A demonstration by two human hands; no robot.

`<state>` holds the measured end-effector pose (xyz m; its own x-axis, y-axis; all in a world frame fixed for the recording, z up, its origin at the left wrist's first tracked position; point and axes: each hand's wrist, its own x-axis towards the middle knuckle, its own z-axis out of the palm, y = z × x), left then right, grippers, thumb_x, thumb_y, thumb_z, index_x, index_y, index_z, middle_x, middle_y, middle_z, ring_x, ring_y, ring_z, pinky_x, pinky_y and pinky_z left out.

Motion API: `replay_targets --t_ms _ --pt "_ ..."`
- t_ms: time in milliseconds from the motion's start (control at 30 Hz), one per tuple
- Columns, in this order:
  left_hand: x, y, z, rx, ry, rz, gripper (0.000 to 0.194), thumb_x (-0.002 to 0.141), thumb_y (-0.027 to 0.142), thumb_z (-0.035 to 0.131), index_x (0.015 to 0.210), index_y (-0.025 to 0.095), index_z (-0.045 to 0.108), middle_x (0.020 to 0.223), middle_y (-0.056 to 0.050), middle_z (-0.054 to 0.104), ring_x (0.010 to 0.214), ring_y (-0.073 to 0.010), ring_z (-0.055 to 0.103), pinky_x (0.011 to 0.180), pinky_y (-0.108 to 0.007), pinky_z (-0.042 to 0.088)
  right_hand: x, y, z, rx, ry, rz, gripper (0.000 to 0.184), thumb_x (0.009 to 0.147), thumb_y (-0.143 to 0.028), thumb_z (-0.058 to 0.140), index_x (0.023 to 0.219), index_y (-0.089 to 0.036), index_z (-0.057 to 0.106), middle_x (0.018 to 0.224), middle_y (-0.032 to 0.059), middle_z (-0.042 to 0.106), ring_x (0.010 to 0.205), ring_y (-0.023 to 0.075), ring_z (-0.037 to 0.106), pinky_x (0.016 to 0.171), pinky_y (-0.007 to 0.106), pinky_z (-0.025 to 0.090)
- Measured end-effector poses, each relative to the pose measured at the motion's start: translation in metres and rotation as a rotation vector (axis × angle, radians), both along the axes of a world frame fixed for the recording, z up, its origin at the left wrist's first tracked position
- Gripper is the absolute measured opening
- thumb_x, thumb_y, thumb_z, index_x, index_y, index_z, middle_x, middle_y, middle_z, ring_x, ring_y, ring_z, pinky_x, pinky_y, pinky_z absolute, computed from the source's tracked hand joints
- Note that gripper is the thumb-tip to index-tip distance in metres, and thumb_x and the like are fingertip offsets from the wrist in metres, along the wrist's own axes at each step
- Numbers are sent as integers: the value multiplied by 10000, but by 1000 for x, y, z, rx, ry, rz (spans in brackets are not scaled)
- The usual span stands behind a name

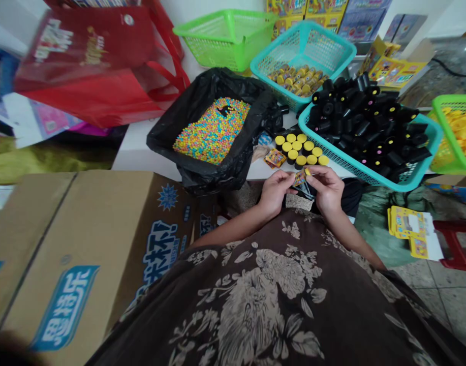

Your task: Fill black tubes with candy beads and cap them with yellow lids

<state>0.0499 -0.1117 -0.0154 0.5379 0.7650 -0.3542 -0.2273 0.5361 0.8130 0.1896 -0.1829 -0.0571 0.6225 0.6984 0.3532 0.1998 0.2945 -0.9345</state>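
The left hand (274,194) pinches a small printed label (299,179), and the right hand (329,189) pinches a yellow-capped piece (308,172) against it. Both things are between the fingertips; their long axis I cannot tell. Straight beyond, on the white table (135,152), stand short round black tubes with flat yellow tops (297,145), nearer to the right hand. Left of them, crinkled black plastic (166,134) surrounds tiny coloured beads (213,132).

Small packing workshop; baskets (366,173) of parts; bulk candy-like beads (213,132).
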Motion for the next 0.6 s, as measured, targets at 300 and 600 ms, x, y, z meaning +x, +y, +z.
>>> replay_targets --t_ms 300,600 --pt "0 2 3 35 -77 -100 557 631 362 950 813 202 450 756 42 691 654 -149 734 593 -247 561 -1 -1 5 4 85 68 319 760 -477 908 986 -284 792 945 5 808 866 195 749 824 366 636" --pt "-1 3 1 59 -56 -80 526 601 263 915 988 204 563 770 38 732 622 -143 725 623 -257 538 10 -4 8 -102 143 210 311 778 -474 898 1005 -275 824 913 1 795 758 166 713 748 335 616"
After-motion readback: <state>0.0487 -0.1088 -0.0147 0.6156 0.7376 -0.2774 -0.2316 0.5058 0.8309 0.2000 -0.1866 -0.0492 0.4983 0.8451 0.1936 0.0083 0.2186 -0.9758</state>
